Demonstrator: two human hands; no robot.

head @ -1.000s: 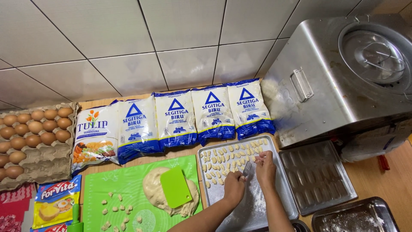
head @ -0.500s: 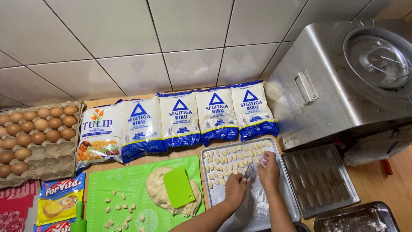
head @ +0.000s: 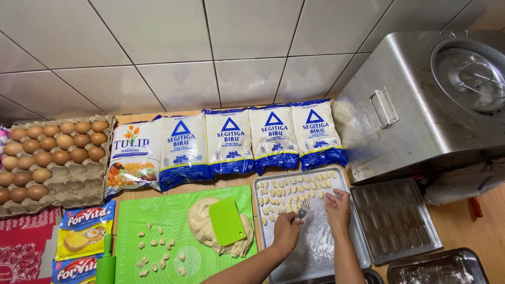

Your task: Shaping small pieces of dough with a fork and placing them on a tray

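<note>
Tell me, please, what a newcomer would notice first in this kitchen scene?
Most striking is the row of blue and white flour bags standing against the tiled wall. Below them, the left hand holds a fork over a floured baking tray lined with small dough pieces, with the right hand beside it. At the far left sits an egg carton, and a big steel oven fills the right.

Colours/patterns, worktop
Mat [head: 158,221] + scraper [head: 226,221] + rolling pin [head: 105,263] bright green; dough [head: 202,223] pale beige; flour bags [head: 252,139] white w/ blue band; eggs [head: 52,150] brown, carton [head: 73,184] grey; tray [head: 315,247] silver, flour-dusted.
</note>
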